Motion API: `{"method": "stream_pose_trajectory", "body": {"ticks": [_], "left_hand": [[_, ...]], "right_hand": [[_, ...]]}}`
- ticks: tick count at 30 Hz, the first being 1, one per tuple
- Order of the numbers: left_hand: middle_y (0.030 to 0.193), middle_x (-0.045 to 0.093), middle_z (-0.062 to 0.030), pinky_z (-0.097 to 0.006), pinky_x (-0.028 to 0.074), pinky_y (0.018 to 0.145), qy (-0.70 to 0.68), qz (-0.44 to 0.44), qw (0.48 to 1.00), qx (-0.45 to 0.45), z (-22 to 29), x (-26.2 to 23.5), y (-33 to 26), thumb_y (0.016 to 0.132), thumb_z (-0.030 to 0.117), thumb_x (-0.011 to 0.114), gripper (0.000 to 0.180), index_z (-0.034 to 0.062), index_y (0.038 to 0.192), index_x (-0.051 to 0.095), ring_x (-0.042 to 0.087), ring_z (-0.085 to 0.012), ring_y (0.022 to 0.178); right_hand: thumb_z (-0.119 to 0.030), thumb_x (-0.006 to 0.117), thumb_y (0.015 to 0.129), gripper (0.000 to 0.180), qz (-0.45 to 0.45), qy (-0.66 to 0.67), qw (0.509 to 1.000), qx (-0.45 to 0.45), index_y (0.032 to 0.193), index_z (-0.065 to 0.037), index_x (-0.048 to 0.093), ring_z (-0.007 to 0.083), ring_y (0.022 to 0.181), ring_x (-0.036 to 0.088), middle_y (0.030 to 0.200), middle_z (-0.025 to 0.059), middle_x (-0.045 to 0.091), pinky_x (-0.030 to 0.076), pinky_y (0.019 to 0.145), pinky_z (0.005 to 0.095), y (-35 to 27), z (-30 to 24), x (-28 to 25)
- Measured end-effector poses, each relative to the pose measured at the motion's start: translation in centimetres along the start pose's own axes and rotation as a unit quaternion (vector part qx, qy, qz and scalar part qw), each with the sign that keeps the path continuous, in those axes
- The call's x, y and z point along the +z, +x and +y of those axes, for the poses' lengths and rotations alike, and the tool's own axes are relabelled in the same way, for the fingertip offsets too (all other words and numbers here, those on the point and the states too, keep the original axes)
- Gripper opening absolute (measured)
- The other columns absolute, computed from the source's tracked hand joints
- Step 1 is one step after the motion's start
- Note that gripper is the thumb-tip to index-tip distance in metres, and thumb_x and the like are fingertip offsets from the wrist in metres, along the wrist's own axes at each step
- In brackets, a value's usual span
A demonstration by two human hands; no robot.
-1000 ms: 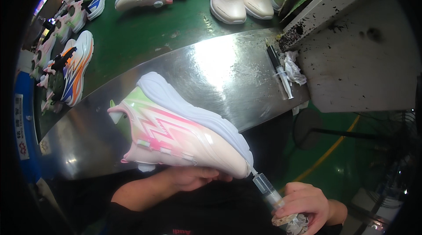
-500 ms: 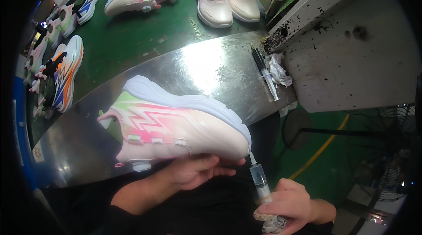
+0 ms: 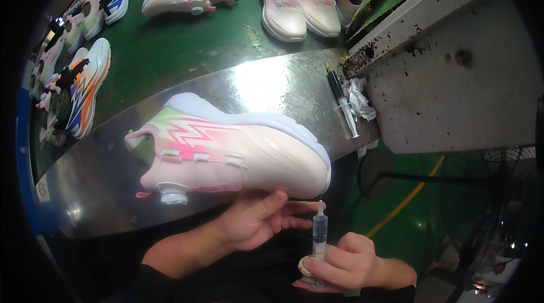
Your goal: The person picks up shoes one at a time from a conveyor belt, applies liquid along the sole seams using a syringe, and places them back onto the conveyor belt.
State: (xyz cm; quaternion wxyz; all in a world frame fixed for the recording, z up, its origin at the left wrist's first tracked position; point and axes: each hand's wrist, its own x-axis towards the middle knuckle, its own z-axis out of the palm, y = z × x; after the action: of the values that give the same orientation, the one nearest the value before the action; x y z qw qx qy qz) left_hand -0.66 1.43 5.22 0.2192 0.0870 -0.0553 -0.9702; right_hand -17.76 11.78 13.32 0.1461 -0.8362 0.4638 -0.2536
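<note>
A cream, pink and green sneaker [image 3: 243,150] lies on its side in the air, its white sole turned away from me and its toe to the right. My left hand [image 3: 255,221] supports it from below near the toe, thumb against the upper and fingers partly curled. A clear syringe [image 3: 320,232] stands nearly upright in my right hand [image 3: 345,263], fingers closed round its barrel. Its nozzle points up just under the toe, where the sole meets the upper; I cannot tell if it touches. A pale crumpled wad [image 3: 306,266] is pressed in the same hand.
A shiny metal plate [image 3: 198,79] covers the near table. A dark-filled syringe [image 3: 341,102] and crumpled tissue [image 3: 361,99] lie at its right end, beside a stained grey panel [image 3: 453,87]. More sneakers [image 3: 283,11] stand on the green tabletop [image 3: 187,42]; others line the left.
The syringe has swung more upright and shifted left along the toe with my right hand. In my left hand, the sneaker has tilted a little, toe to the right.
</note>
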Motion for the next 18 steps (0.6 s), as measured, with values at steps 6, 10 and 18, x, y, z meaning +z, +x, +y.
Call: {"method": "stream_pose_trajectory", "body": {"ticks": [6, 10, 18], "left_hand": [[0.122, 0.052, -0.0119, -0.044, 0.046, 0.09, -0.004, -0.01, 1.0, 0.018, 0.3, 0.8, -0.7, 0.092, 0.028, 0.052, 0.041, 0.0067, 0.127, 0.044, 0.049, -0.0285, 0.118], [0.146, 0.027, -0.0118, -0.047, 0.043, 0.095, 0.079, -0.031, 0.996, -0.014, -0.4, -0.2, 0.1, 0.093, 0.038, 0.045, 0.052, 0.0124, 0.137, 0.033, 0.037, -0.0383, 0.127], [0.128, 0.049, -0.0106, -0.043, 0.05, 0.086, 0.086, 0.111, 0.99, -0.009, -0.7, -4.5, -8.7, 0.079, 0.034, 0.069, 0.069, 0.0164, 0.135, 0.032, 0.051, -0.0312, 0.115]], "right_hand": [[-0.027, 0.076, 0.066, 0.031, 0.003, -0.039, 0.999, -0.019, 0.091, -0.015, 0.065, 0.009, 0.047, 0.029, 0.063, -0.0057, 0.047, 0.026, 0.04, 0.0202, 0.0, -0.1, 0.8], [-0.028, 0.076, 0.066, 0.03, 0.07, -0.071, 0.993, -0.063, 0.092, -0.016, 0.065, 0.0086, 0.046, 0.031, 0.067, -0.0053, 0.053, 0.026, 0.041, 0.02, -1.9, -0.3, 0.0], [-0.032, 0.075, 0.066, 0.046, 0.154, 0.084, 0.984, 0.0, 0.101, -0.006, 0.059, 0.0232, 0.06, 0.045, 0.084, 0.007, 0.056, 0.039, 0.052, 0.0327, -0.1, 5.2, 2.3]]}}
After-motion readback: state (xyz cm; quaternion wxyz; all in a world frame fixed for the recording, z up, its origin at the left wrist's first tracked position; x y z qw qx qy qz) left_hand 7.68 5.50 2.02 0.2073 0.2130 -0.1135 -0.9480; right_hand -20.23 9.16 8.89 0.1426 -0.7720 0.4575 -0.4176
